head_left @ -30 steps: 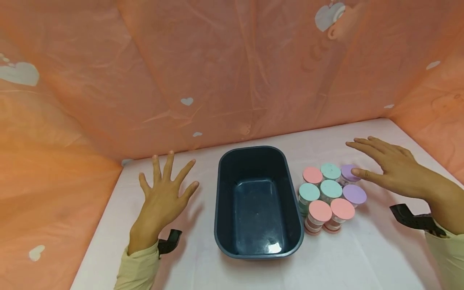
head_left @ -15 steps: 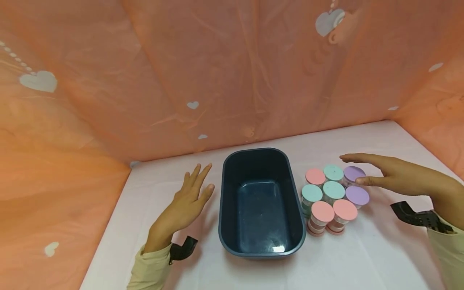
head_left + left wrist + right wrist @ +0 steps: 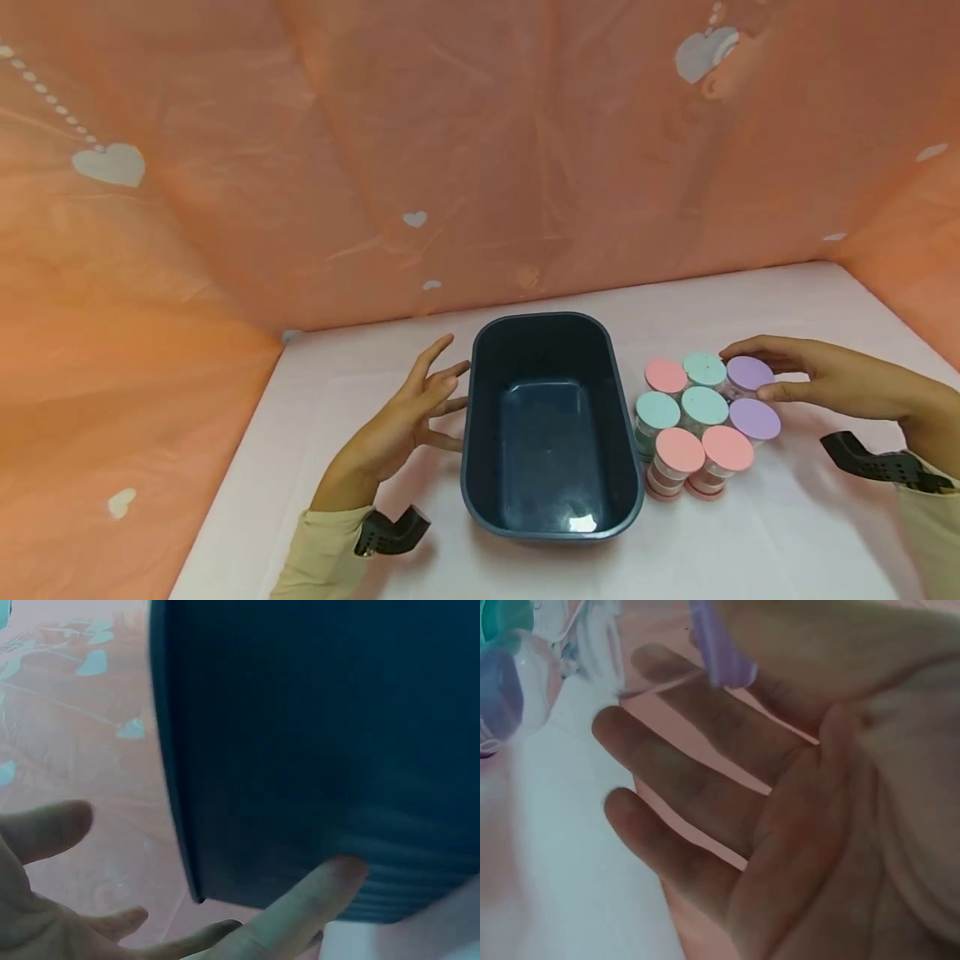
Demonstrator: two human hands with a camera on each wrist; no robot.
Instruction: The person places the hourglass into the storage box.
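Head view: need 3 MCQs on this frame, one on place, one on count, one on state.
1. Where do the jars stand relative to the tub?
A. inside it
B. on the table beside it, on the right hand's side
C. behind it

2. How many purple lids show?
A. two
B. four
C. none

3. What is the left hand doing?
A. gripping a jar
B. lying flat, far from the tub
C. fingers spread, at the tub's outer wall

Key: 1 B, the jars cluster outside the tub near the right hand. 2 A, two purple lids sit at the cluster's far-right edge. 3 C, the left wrist view shows a fingertip against the dark wall.
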